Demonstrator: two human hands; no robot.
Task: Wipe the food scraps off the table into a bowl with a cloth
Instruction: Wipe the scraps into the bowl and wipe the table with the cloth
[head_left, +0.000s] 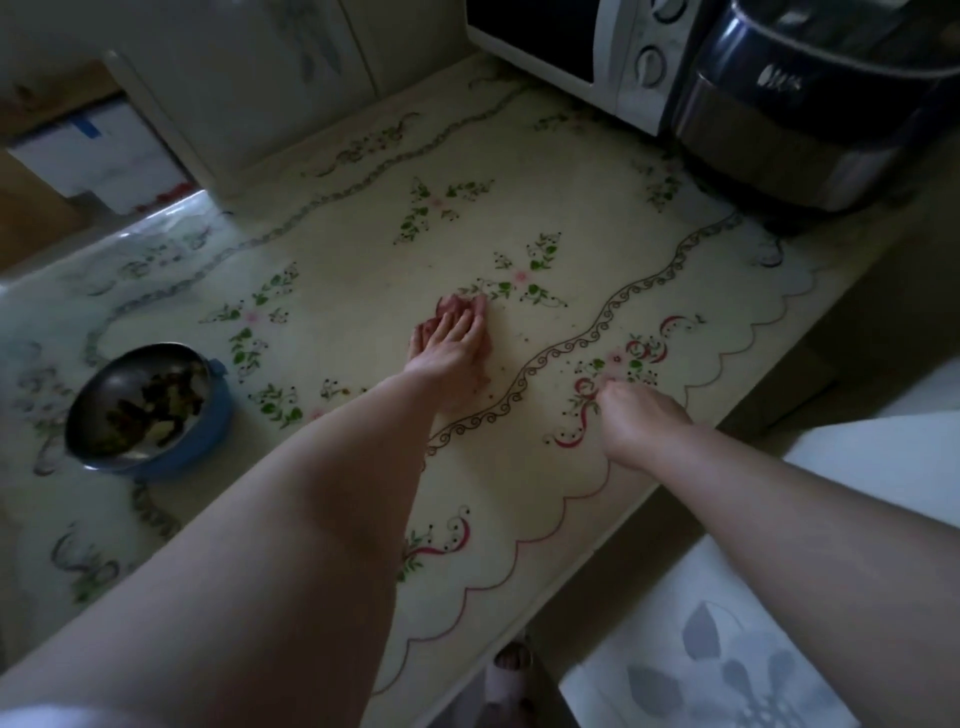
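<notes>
fingers (470, 319) of the left hand (452, 351) lie fairly straight, pressing a crumpled reddish-pink cloth (451, 307) on the floral table cover (363, 249), well right of the blue metal-lined bowl (202, 436) holding dark scraps; right hand (641, 423), farther right, is curled, can't tell if it's pinching anything; mid-wipe imo, next sweep has to go leftward toward the bowl; dark appliance (810, 104) logo isn't readable

Dim light, kitchen corner. Table (519, 208) under a cream floral cover with a scalloped near edge. Far right: white microwave (571, 52), dark cooker (805, 104) just beside it. Far left: pale cabinet (234, 78), white box (104, 150) beyond the table's edge. Near right: white seat (727, 649) with grey leaf print.
</notes>
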